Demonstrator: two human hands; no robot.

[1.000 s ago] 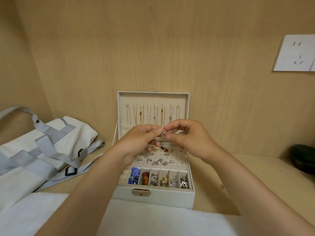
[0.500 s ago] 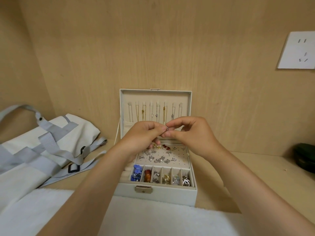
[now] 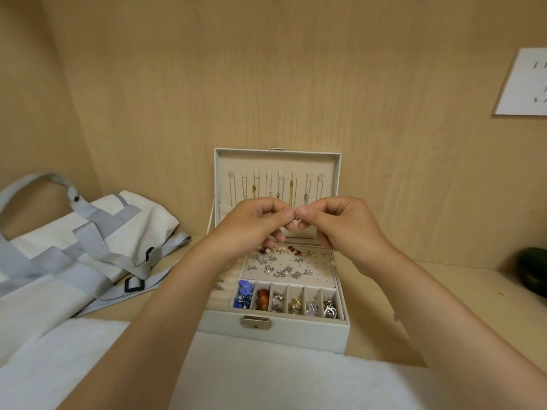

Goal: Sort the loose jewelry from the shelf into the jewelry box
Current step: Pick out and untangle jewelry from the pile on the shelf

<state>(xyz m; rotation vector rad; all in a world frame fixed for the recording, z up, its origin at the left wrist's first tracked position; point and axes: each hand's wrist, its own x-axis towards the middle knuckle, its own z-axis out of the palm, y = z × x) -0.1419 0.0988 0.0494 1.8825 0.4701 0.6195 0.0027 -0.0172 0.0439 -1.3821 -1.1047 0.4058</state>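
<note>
I've got a tiny silver piece (image 3: 296,218) pinched between my left hand (image 3: 254,224) and right hand (image 3: 340,223), fingertips of both curled tight on it. It's too small to say what it is. Right below my hands is the open jewelry box (image 3: 310,332), off-white and square with a metal latch (image 3: 256,322). Behind my hands its lid (image 3: 275,161) stands up with thin gold and silver chains (image 3: 291,190) hanging in a row. Under my hands, a dotted pad (image 3: 318,272) holds sparkly silver studs (image 3: 284,270), plus red and pearl ones. Nearer me, six narrow slots (image 3: 288,301) hold blue, amber, silver, gold and clear bits. Closest to me is a fluffy white towel (image 3: 266,380). Left of my hands there's a canvas tote bag (image 3: 97,232) with grey webbing straps, all on a pale wood shelf (image 3: 444,291).
</note>
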